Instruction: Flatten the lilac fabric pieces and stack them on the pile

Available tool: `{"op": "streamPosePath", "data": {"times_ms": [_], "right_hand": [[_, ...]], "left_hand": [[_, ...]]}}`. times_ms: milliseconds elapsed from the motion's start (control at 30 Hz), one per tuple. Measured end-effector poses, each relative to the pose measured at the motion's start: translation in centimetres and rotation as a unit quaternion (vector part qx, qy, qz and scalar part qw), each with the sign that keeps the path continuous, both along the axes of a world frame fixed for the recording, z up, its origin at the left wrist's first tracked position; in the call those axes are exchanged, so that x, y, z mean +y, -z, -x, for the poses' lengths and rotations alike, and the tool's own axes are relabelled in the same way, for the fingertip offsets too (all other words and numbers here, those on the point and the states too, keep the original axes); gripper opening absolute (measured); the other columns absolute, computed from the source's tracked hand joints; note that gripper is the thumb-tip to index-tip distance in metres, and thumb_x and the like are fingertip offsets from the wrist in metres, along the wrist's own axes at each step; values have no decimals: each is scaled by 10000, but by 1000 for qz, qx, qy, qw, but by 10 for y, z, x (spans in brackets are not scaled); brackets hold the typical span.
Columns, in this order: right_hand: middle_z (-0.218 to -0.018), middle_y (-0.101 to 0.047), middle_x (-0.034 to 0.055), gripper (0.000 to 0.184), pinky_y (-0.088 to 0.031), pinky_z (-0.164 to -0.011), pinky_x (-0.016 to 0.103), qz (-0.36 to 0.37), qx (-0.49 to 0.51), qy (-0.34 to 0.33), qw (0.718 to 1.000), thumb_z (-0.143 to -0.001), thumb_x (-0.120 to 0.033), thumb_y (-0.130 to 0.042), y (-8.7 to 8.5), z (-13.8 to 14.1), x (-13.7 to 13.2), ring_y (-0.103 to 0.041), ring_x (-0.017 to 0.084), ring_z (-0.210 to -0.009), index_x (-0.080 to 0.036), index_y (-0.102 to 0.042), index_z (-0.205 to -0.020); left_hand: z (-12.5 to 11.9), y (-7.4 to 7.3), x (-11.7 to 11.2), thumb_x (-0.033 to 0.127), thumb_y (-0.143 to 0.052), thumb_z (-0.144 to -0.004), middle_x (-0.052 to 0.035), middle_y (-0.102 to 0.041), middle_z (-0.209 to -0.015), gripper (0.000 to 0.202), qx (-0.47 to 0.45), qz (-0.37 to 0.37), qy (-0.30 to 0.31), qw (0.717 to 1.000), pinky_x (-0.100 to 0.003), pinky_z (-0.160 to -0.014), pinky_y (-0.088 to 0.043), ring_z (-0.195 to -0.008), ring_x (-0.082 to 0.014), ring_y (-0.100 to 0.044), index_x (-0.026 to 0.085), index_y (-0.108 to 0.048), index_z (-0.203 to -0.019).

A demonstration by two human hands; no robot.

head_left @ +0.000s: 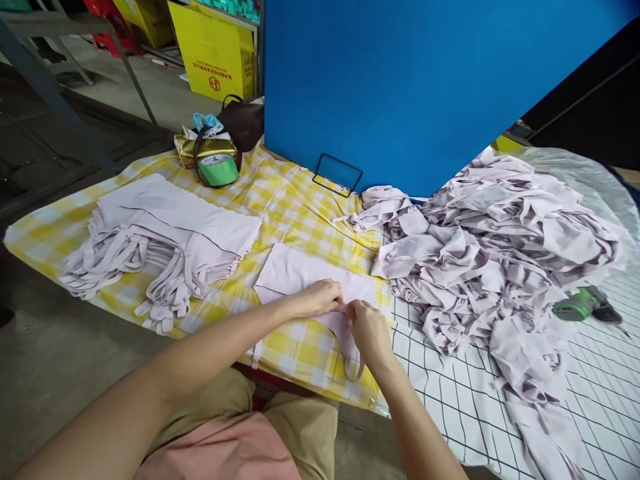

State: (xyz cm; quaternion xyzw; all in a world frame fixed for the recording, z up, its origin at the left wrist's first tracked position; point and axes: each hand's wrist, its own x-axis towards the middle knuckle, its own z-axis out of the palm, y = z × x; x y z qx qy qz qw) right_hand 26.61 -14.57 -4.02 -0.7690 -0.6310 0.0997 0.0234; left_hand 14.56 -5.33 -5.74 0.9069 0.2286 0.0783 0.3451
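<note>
From my remote seat I see the pale lilac garment (pixel 290 270) spread on the yellow checked cloth (pixel 295 200) of the bench, between the layered stack (pixel 200 217) on the left and the tangled heap (pixel 500 240) on the right. My left hand (pixel 320 298) and right hand (pixel 367 330) meet over its near side, fingers pinched shut on the fabric there; exactly which seam or strap sits between the tips is too small for me to tell.

The risks, as I judge them: a hard pull with one hand could skew the piece or stretch a strap, since nothing else pins it down. A loose strap reaches the bench's near edge and could snag on my clothing. The heap nearly meets the garment's right end, so a wide sweep of my right hand could drag loose pieces across.
</note>
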Motion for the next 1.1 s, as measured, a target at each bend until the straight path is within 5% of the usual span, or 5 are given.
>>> {"op": "streamPosePath", "data": {"times_ms": [767,1100], "right_hand": [[-713,-638,55,232,-288,-526,249,12,-33,-20,999,-775,-25,-427,-2,0,3,-557,149,-585,-173,-592,-706],[-746,-671,52,209,-349,-555,243,-21,27,-12,999,-821,-150,-404,3,-1,-18,-596,176,-646,-188,-599,-755]], "left_hand": [[-1,4,-1,155,-563,-801,-48,-642,-838,113,-14,11,-15,1000,-234,-756,-409,-847,-167,-567,133,-673,-816],[17,4,-3,128,-582,-768,-62,-593,-979,176,-41,-4,42,998,-252,-847,-405,-945,-174,-539,148,-647,-931]]}}
